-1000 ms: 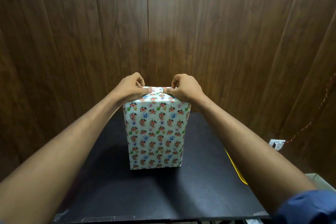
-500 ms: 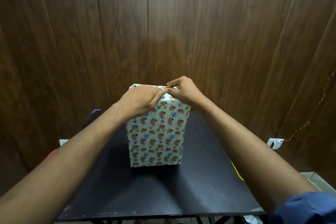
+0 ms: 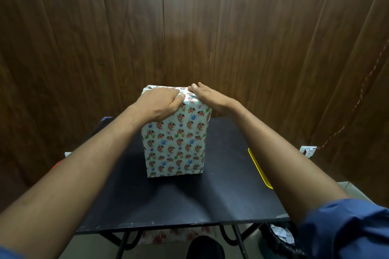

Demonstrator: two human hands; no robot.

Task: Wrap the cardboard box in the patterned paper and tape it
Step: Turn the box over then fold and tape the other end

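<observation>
The cardboard box [image 3: 175, 143] stands upright on the black table [image 3: 179, 202], fully covered in white paper with small flowers. My left hand [image 3: 159, 103] lies over the box's top front-left corner. Its fingers are bent and its thumb presses on the top paper. My right hand [image 3: 207, 95] rests flat along the top right edge, fingers straight and pointing to the middle of the top. The folds on the top are mostly hidden by both hands. No tape is in view.
A yellow flat object [image 3: 260, 168] sticks out at the table's right edge. A white socket [image 3: 308, 151] with a red cord is on the wood-panelled wall to the right. More floral paper [image 3: 179, 235] lies under the table, and a dark bag [image 3: 280, 237] sits at lower right.
Both hands let go of the pinched top fold. The left hand slid over the top towards the front left corner, and the right hand flattened onto the top right edge.
</observation>
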